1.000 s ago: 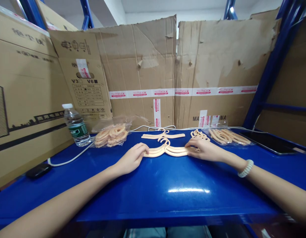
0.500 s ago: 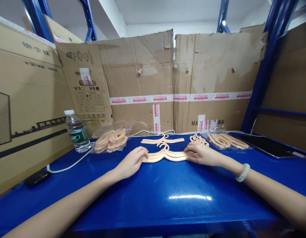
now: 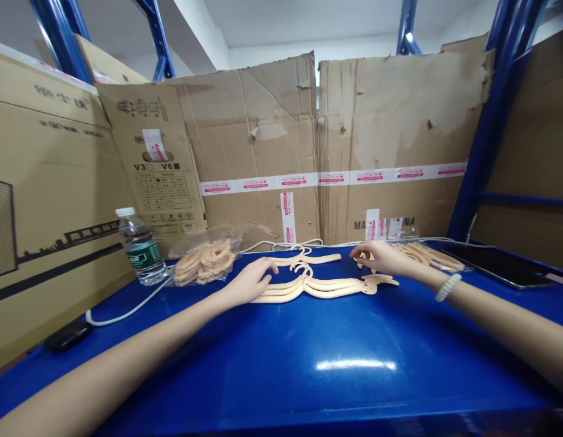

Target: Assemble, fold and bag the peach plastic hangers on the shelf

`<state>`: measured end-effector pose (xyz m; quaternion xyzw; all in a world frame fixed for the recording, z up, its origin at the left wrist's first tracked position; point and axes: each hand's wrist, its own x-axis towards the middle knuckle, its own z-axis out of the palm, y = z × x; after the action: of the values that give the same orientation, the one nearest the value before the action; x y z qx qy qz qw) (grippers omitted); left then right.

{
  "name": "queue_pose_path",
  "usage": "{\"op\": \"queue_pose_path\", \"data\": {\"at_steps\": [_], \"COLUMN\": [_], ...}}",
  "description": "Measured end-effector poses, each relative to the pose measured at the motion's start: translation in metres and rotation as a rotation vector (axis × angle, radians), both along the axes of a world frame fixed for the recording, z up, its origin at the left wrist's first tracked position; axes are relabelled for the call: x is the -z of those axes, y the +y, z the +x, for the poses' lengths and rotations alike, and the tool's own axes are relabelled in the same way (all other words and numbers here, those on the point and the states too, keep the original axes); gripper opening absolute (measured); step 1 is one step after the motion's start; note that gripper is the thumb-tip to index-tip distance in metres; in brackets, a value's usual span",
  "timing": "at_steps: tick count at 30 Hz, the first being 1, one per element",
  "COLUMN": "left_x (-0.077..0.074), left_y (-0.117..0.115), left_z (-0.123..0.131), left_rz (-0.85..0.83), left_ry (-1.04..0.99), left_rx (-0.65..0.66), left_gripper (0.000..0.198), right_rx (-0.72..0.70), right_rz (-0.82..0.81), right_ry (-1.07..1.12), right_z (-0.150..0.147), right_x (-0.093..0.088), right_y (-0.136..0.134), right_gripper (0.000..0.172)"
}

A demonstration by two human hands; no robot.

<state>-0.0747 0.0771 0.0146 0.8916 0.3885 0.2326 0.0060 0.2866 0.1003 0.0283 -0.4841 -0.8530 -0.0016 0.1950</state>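
Observation:
A stack of cream-coloured clothes hangers (image 3: 329, 293) lies on the blue table, hooks pointing away from me. My left hand (image 3: 251, 281) rests over its left end, thumb and forefinger apart, the other fingertips partly hidden. On the stack's right end sits a small flat shaped piece (image 3: 370, 285) of the same colour, with a slim part sticking out to the right. Beyond that piece, my right hand (image 3: 384, 258) reaches over a pile of small cream pieces (image 3: 364, 262), its fingers bent down and apart from the thumb. Further back lies another hanger (image 3: 324, 259).
A clear bag of cream ring-like pieces (image 3: 206, 262) and a water bottle (image 3: 141, 249) stand at left, near a black object (image 3: 68, 335). Bagged hangers (image 3: 429, 256) and a black tablet (image 3: 500, 266) lie at right. Cardboard (image 3: 258, 145) walls the back; a white cable (image 3: 121, 318) crosses the table.
My right hand has left the hangers' right end and moved back and right to the small pieces. A small piece now shows on that end. My left thumb and forefinger have parted slightly.

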Motion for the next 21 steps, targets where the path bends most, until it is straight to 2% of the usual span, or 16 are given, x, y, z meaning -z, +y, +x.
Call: {"op": "queue_pose_path", "data": {"at_steps": [4, 7, 10, 13, 17, 21], "left_x": [0.005, 0.007, 0.009, 0.011, 0.013, 0.008], "left_y": [0.031, 0.046, 0.054, 0.061, 0.07, 0.072], "left_z": [0.005, 0.011, 0.018, 0.024, 0.028, 0.028], "left_rz": [-0.009, -0.017, -0.028, -0.034, -0.042, 0.002], "left_ry": [0.049, 0.091, 0.125, 0.136, 0.126, 0.067], "left_rx": [-0.047, -0.067, -0.081, -0.085, -0.078, -0.072], "left_gripper": [0.025, 0.025, 0.022, 0.018, 0.011, 0.011], "right_rx": [-0.063, -0.135, -0.187, -0.226, -0.262, -0.172], "right_rz": [-0.02, 0.013, 0.05, 0.073, 0.156, 0.29], "right_ry": [-0.095, -0.247, -0.388, -0.422, -0.286, 0.149], "right_z": [0.012, 0.015, 0.01, 0.002, -0.001, 0.0], "right_x": [0.0, -0.002, -0.003, -0.004, -0.004, -0.004], "right_y": [0.017, 0.023, 0.024, 0.021, 0.02, 0.022], "right_gripper": [0.031, 0.04, 0.036, 0.028, 0.022, 0.019]}}
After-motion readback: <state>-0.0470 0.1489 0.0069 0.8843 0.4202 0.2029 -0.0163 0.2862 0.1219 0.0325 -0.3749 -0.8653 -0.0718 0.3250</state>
